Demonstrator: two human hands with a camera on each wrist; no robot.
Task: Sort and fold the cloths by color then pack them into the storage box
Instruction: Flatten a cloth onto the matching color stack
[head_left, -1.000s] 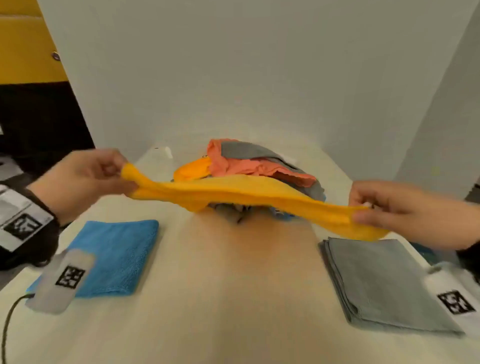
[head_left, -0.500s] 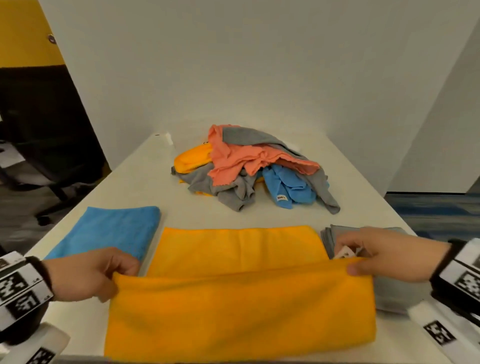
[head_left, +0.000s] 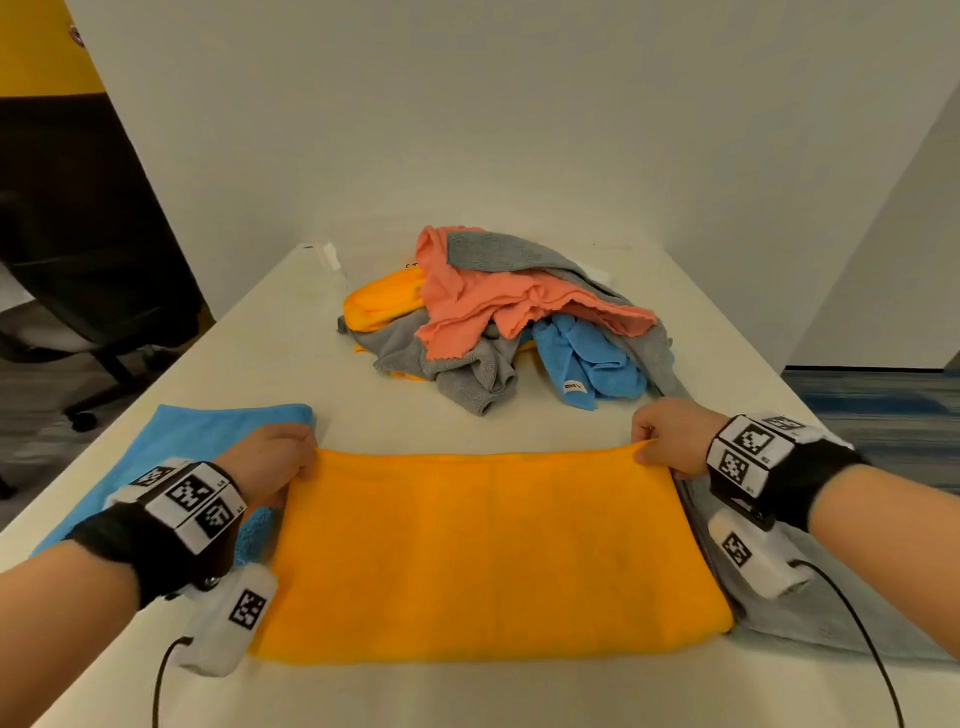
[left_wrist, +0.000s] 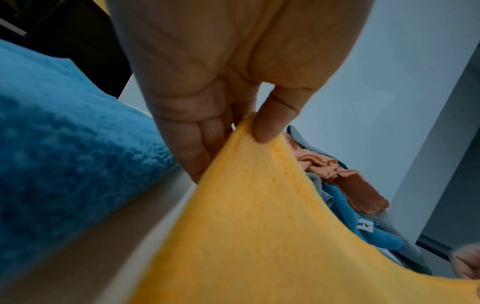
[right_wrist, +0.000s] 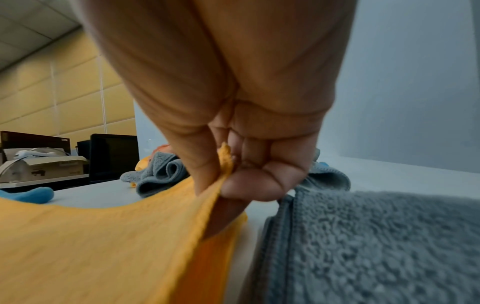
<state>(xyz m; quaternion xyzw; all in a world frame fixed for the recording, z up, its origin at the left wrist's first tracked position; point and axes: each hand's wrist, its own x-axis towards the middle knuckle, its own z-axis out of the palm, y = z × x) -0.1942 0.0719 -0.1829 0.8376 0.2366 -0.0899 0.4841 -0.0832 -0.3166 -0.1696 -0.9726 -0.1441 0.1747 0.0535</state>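
Observation:
An orange cloth (head_left: 483, 551) lies folded in half on the white table (head_left: 270, 332) in front of me. My left hand (head_left: 280, 457) pinches its far left corner, thumb on top in the left wrist view (left_wrist: 246, 131). My right hand (head_left: 660, 441) pinches the far right corner between thumb and fingers (right_wrist: 226, 181). A folded blue cloth (head_left: 171, 457) lies to the left, a folded grey cloth (head_left: 810, 618) to the right, partly under my right wrist. No storage box is in view.
A heap of unsorted cloths (head_left: 509, 317), coral, grey, blue and orange, sits at the table's far middle. White partition walls (head_left: 467, 130) close the back and right. An office chair (head_left: 78, 322) stands left of the table.
The orange cloth went from stretched in the air to laid on the table. Both hands then carried its near edge forward over the far edge, folding it in half.

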